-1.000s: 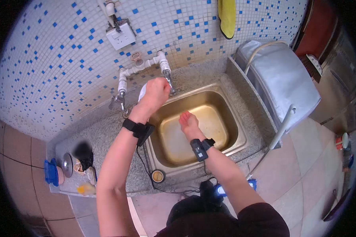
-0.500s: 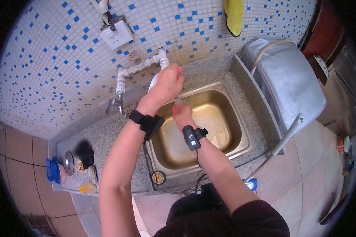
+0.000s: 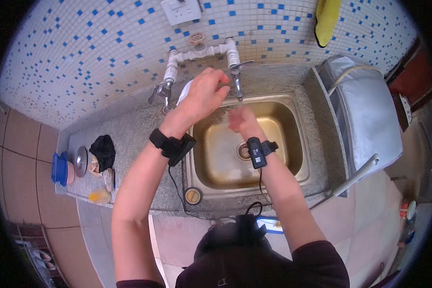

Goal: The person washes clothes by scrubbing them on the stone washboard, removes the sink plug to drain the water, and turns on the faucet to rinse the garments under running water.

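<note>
My left hand [image 3: 204, 96] hovers just left of the metal tap [image 3: 236, 81]. Its fingers are loosely curved, a gap shows beside the thumb, and nothing is in it. Below the spout, over the back of the steel sink [image 3: 211, 189], my right hand [image 3: 246, 123] holds its fingers out, slightly cupped and empty. What looks like a short stream of water falls from the spout onto them. The tap's lever [image 3: 245, 63] points to the right. Part of a white object [image 3: 185, 91] shows behind my left hand.
A second tap [image 3: 163, 91] is on the left pipe. On the counter's left lie a black cloth [image 3: 103, 151], a round metal lid [image 3: 81, 161] and a blue basket [image 3: 60, 169]. A round drain stopper [image 3: 193, 196] rests at the sink's front corner. Right of the divider stands a silver-covered object [image 3: 367, 110].
My left hand has come off the tap, which now shows with its lever. My right hand's fingers are under the spout. The view has shifted, uncovering the sink's drain.
</note>
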The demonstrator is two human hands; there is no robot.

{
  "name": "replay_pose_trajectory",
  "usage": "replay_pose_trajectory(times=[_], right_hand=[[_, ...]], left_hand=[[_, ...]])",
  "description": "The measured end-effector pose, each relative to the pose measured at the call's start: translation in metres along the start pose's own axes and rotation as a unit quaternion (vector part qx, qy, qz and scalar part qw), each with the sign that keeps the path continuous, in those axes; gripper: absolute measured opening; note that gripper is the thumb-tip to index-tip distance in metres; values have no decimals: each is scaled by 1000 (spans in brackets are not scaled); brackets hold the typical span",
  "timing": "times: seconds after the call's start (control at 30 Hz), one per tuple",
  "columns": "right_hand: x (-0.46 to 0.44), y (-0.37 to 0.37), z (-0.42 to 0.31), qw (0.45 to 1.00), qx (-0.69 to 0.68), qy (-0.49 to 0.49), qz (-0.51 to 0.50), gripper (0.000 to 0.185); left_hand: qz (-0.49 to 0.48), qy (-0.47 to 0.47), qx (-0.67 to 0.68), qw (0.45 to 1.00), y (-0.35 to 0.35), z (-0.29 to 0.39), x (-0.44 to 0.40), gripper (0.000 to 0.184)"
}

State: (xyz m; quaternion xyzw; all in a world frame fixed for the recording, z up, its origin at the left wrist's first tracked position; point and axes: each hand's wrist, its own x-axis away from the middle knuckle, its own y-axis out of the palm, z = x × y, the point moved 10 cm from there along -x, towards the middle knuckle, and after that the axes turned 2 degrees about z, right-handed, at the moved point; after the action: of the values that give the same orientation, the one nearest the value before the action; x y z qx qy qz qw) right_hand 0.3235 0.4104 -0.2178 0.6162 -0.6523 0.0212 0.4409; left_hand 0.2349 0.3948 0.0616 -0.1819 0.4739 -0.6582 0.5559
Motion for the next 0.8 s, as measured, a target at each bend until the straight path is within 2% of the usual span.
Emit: replay_pose_trajectory(times=[0.03, 0.07, 0.1, 0.13, 0.2, 0.23, 0.3, 0.33, 0.4, 0.43, 0.5, 0.53, 0.6, 0.63, 0.7, 0.73, 0.8], right_hand=[[-21, -10, 6, 1000, 5, 4, -2, 22], [-50, -15, 22, 998, -18, 62, -27, 22], [-46, -5, 30, 991, -42, 119, -52, 23], [-43, -2, 29, 990, -40, 121, -52, 23], [-28, -8, 25, 988, -82, 126, 37, 28], [-21, -5, 27, 988, -81, 125, 37, 28], [-8, 0, 10, 965, -260, 28, 4, 32], [-22, -11, 20, 965, -261, 20, 9, 32], [-66, -31, 25, 905, -413, -62, -81, 27], [-51, -25, 17, 904, -415, -73, -76, 27], [-27, -28, 23, 858, -505, -65, 61, 30], [-30, -26, 26, 856, -508, -70, 62, 30], [-39, -15, 41, 891, -450, -10, 54, 33], [-42, -17, 43, 891, -451, -11, 53, 33], [-45, -15, 34, 937, -344, -59, 17, 34], [-47, -18, 28, 937, -343, -58, 17, 34], [-54, -33, 17, 829, -554, -57, 50, 38]], left_hand=[[3, 1, -6, 1000, -2, -4, 3, 25], [6, 2, -11, 1000, -3, -7, 6, 25], [8, -1, -11, 1000, -4, -12, 9, 25], [6, -7, -16, 1000, -4, -16, 11, 25], [5, -13, -21, 1000, -4, -22, 16, 25], [1, -15, -22, 1000, -4, -23, 18, 25], [-4, -10, -18, 1000, -4, -19, 20, 25], [-7, -15, -25, 1000, -5, -18, 21, 26], [-14, -8, -23, 1000, -4, -11, 23, 26], [-10, -7, -11, 1000, -6, -10, 25, 26], [-9, 1, 4, 1000, -7, -7, 27, 26], [-11, -11, 1, 1000, -8, -8, 29, 27], [-16, -32, -9, 999, -10, -13, 33, 27], [-16, -31, -9, 999, -11, -13, 36, 27], [-6, -48, -17, 999, -17, -19, 42, 27], [-6, -49, -17, 999, -17, -21, 44, 27], [-13, -63, -19, 998, -19, -29, 49, 26]])
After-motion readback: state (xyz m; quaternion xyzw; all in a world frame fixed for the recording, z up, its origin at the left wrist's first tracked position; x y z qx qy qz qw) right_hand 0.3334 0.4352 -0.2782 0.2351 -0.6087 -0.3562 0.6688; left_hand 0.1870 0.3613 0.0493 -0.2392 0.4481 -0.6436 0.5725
